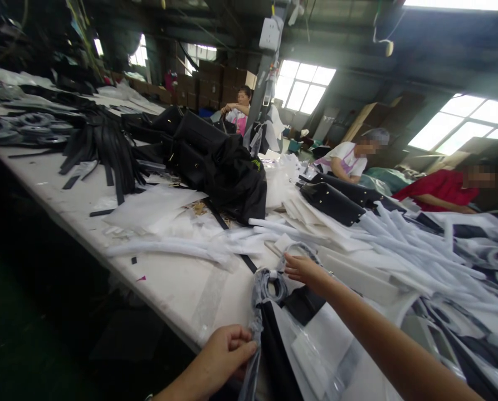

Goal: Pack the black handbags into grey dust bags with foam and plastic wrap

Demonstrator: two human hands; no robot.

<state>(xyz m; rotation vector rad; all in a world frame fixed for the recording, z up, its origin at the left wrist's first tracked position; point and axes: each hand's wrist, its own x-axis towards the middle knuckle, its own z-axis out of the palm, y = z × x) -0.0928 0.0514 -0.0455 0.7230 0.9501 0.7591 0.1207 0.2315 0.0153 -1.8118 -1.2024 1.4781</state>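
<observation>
My left hand (228, 350) is closed in a pinch on a thin clear plastic wrap (257, 317) at the near table edge. The wrap runs up around a black strap with a ring (269, 285). My right hand (303, 270) reaches forward over the table, fingers curled, touching a wrapped ring-shaped piece (301, 249) just beyond the strap. Whether the right hand grips anything is not clear. A black bag panel (274, 351) lies between my arms.
The long white table (165, 278) carries black bags (224, 161), black straps (107, 147), white foam tubes (399, 245) and white sheets (149, 209). Three people sit at the far side. Dark floor lies left of the table edge.
</observation>
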